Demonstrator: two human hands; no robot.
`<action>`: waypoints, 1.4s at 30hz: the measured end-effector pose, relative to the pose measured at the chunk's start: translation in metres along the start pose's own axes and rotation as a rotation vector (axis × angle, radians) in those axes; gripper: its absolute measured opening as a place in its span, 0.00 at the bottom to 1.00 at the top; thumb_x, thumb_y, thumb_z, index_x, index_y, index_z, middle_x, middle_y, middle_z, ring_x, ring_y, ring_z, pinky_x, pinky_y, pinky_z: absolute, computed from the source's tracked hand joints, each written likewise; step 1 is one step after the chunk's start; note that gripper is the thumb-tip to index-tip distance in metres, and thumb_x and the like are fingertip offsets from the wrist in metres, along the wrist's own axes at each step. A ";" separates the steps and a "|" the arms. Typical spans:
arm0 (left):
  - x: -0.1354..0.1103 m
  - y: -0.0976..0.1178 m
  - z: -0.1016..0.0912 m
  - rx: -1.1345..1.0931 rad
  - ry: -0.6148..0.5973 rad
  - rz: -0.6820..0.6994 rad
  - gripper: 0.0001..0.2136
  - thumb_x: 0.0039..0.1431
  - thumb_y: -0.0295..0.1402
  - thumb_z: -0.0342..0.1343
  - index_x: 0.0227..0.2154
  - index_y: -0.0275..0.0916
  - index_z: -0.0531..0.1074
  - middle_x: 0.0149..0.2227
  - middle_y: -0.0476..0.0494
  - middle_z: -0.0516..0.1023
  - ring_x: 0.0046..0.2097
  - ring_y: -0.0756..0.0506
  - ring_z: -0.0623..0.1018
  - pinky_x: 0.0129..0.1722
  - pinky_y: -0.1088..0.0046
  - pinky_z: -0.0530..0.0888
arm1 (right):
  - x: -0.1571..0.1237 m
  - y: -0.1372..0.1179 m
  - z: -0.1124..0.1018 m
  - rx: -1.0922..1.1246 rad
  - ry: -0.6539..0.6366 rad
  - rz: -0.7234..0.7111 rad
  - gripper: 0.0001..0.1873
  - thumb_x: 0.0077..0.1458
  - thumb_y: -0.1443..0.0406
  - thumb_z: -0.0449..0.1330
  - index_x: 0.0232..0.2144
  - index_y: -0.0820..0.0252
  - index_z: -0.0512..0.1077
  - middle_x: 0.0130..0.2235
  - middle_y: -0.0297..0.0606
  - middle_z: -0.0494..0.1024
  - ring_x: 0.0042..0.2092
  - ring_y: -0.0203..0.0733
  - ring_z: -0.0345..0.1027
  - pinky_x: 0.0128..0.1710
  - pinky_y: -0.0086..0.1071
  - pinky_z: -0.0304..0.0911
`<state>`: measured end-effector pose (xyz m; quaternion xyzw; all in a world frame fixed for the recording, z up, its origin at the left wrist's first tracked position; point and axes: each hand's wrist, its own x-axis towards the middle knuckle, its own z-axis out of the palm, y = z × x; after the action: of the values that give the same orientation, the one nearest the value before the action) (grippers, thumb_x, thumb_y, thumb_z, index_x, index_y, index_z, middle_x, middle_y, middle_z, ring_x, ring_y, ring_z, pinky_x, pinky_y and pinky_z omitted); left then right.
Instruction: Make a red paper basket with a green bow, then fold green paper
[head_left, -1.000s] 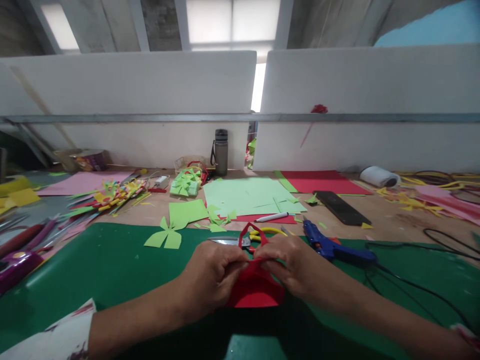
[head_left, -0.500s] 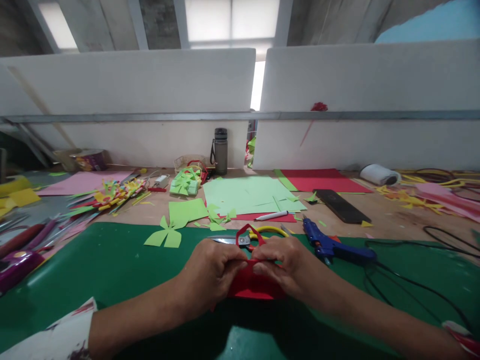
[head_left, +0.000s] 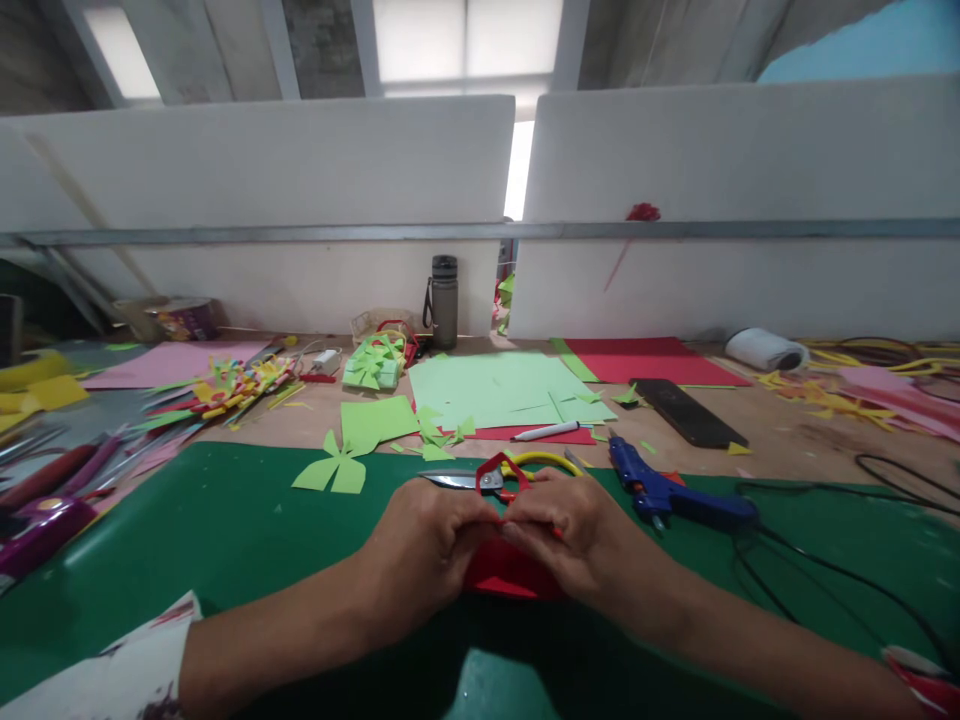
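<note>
My left hand (head_left: 427,545) and my right hand (head_left: 574,530) meet over the green mat (head_left: 225,530), both pinched on a red paper piece (head_left: 504,578) with a loop handle (head_left: 501,470) rising behind my fingers. Most of the red paper is hidden under my hands. Just beyond them lie scissors (head_left: 469,481) with a yellow handle (head_left: 544,462). A blue glue gun (head_left: 671,495) lies to the right of my right hand.
Light green paper sheets (head_left: 502,390) and cut shapes (head_left: 334,472) lie behind the mat. A red sheet (head_left: 649,360), a black phone (head_left: 686,412), a white pen (head_left: 544,433), a grey bottle (head_left: 444,302) and a tape roll (head_left: 761,350) sit farther back. Black cables (head_left: 825,570) cross the right side. Coloured scraps (head_left: 225,385) pile at left.
The red paper has been pressed flatter between my hands, so less of it shows below them. My hands have stayed together in nearly the same place.
</note>
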<state>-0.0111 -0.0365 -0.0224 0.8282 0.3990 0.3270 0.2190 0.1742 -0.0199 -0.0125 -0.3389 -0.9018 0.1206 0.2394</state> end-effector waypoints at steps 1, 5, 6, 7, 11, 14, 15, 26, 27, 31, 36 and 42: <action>0.000 0.001 0.000 -0.002 0.013 -0.006 0.12 0.55 0.23 0.48 0.29 0.38 0.78 0.19 0.49 0.74 0.20 0.53 0.70 0.20 0.82 0.65 | 0.000 0.000 0.000 -0.022 0.010 0.000 0.13 0.55 0.72 0.54 0.20 0.62 0.70 0.20 0.32 0.68 0.25 0.34 0.57 0.28 0.29 0.51; 0.001 0.001 0.001 0.006 0.030 -0.014 0.13 0.53 0.23 0.48 0.28 0.38 0.78 0.20 0.49 0.74 0.20 0.53 0.70 0.19 0.82 0.63 | 0.000 0.002 0.003 -0.024 -0.015 -0.001 0.12 0.54 0.73 0.53 0.22 0.61 0.71 0.22 0.33 0.72 0.26 0.34 0.59 0.33 0.32 0.55; 0.001 0.000 0.001 0.014 0.028 -0.021 0.12 0.53 0.23 0.48 0.27 0.38 0.78 0.20 0.49 0.74 0.20 0.53 0.70 0.19 0.81 0.63 | 0.000 0.003 0.004 -0.014 -0.019 -0.009 0.12 0.55 0.73 0.53 0.23 0.61 0.71 0.23 0.33 0.73 0.26 0.34 0.59 0.36 0.34 0.55; 0.001 -0.001 0.001 0.023 0.029 -0.032 0.12 0.52 0.23 0.48 0.26 0.38 0.77 0.19 0.49 0.74 0.20 0.53 0.70 0.20 0.81 0.63 | 0.000 0.003 0.004 -0.004 -0.019 -0.014 0.13 0.56 0.73 0.52 0.23 0.61 0.72 0.23 0.32 0.73 0.26 0.33 0.59 0.38 0.35 0.56; 0.001 -0.001 0.001 0.044 0.044 -0.047 0.10 0.51 0.23 0.50 0.23 0.37 0.76 0.19 0.50 0.73 0.21 0.53 0.68 0.22 0.80 0.63 | -0.001 0.004 0.005 0.018 -0.012 -0.003 0.14 0.57 0.72 0.52 0.21 0.60 0.70 0.20 0.29 0.70 0.23 0.32 0.55 0.40 0.37 0.55; 0.001 -0.001 0.001 0.042 0.068 0.010 0.10 0.52 0.23 0.50 0.24 0.36 0.76 0.17 0.51 0.70 0.21 0.53 0.66 0.22 0.80 0.61 | -0.001 0.003 0.004 0.029 -0.005 -0.006 0.16 0.59 0.68 0.52 0.20 0.60 0.69 0.20 0.29 0.69 0.23 0.32 0.54 0.40 0.36 0.56; 0.000 -0.001 0.001 0.042 0.074 0.031 0.10 0.52 0.23 0.49 0.24 0.36 0.76 0.18 0.51 0.70 0.21 0.54 0.66 0.22 0.79 0.60 | -0.001 0.003 0.004 0.030 -0.005 -0.014 0.15 0.60 0.69 0.51 0.21 0.60 0.69 0.21 0.30 0.71 0.24 0.33 0.57 0.41 0.37 0.56; -0.002 -0.011 0.001 -0.206 0.141 0.056 0.18 0.54 0.22 0.50 0.47 0.39 0.71 0.36 0.46 0.81 0.36 0.49 0.79 0.37 0.75 0.73 | -0.002 0.010 -0.001 -0.050 0.103 -0.070 0.13 0.58 0.72 0.50 0.25 0.60 0.70 0.23 0.30 0.71 0.24 0.33 0.58 0.50 0.41 0.56; -0.003 -0.010 0.000 -0.235 0.166 0.015 0.22 0.53 0.23 0.53 0.52 0.39 0.68 0.38 0.45 0.81 0.38 0.48 0.79 0.40 0.74 0.73 | -0.002 0.010 -0.003 -0.039 0.103 -0.046 0.12 0.58 0.72 0.50 0.25 0.60 0.70 0.22 0.30 0.70 0.24 0.33 0.58 0.48 0.40 0.57; -0.002 -0.008 -0.003 -0.424 0.215 -0.280 0.32 0.48 0.26 0.59 0.58 0.38 0.57 0.40 0.42 0.80 0.42 0.45 0.78 0.40 0.70 0.74 | 0.000 0.009 -0.007 -0.005 0.108 0.016 0.11 0.58 0.69 0.52 0.26 0.59 0.71 0.22 0.31 0.71 0.27 0.36 0.61 0.44 0.37 0.60; 0.004 -0.004 -0.001 -0.567 0.152 -0.425 0.10 0.46 0.29 0.59 0.33 0.33 0.72 0.28 0.47 0.77 0.29 0.50 0.75 0.28 0.78 0.71 | 0.000 0.005 -0.006 0.005 0.088 0.009 0.11 0.59 0.69 0.52 0.27 0.60 0.72 0.22 0.29 0.70 0.24 0.33 0.58 0.47 0.39 0.58; 0.004 -0.006 0.001 -0.347 0.138 -0.348 0.05 0.48 0.26 0.55 0.22 0.33 0.75 0.19 0.52 0.71 0.22 0.54 0.66 0.22 0.80 0.62 | 0.000 0.003 -0.004 0.003 0.071 0.009 0.12 0.58 0.69 0.52 0.24 0.60 0.70 0.20 0.27 0.67 0.23 0.31 0.54 0.51 0.42 0.55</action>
<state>-0.0117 -0.0300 -0.0251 0.6728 0.4873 0.4040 0.3830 0.1779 -0.0171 -0.0108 -0.3465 -0.8910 0.1111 0.2714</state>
